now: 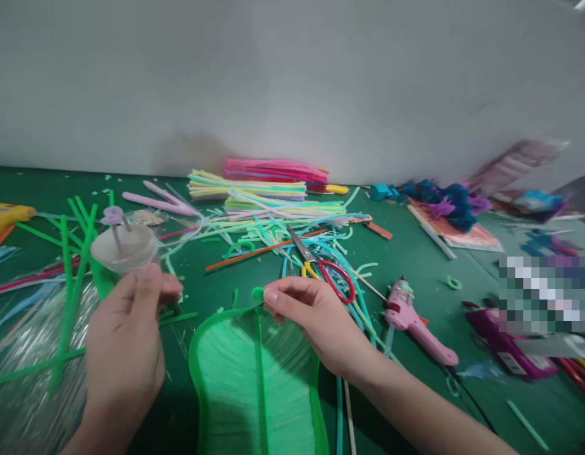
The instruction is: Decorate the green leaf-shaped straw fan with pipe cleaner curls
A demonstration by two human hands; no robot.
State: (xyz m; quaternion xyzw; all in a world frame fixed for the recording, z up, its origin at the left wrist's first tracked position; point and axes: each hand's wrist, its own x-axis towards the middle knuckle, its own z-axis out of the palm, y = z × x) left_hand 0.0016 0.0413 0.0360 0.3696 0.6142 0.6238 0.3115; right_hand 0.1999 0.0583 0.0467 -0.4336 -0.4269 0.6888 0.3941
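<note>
My left hand (pixel 131 335) is closed, with thumb and fingers pinching the lower edge of a small translucent plastic cup (pixel 126 249). A small pale purple flower shape (pixel 113 215) on a stem sticks up at the cup. My right hand (pixel 304 309) is closed in a pinch at the small round green curl (pixel 258 294) above the middle rib of a large green leaf shape (pixel 226 379) with a fuzzy rim. The leaf's lower end runs out of view. Just beyond my right hand lie scissors (pixel 316 259) with red and yellow handles.
Bundles of pastel pipe cleaners (pixel 247 188) and pink ones (pixel 276 169) lie by the wall. A pink glue gun (pixel 418 322) rests at right, near a purple box (pixel 505 344). Green pipe cleaners (pixel 67 303) cross clear plastic wrap (pixel 27 411) at left. Blue and purple fuzzy shapes (pixel 456 205) sit back right.
</note>
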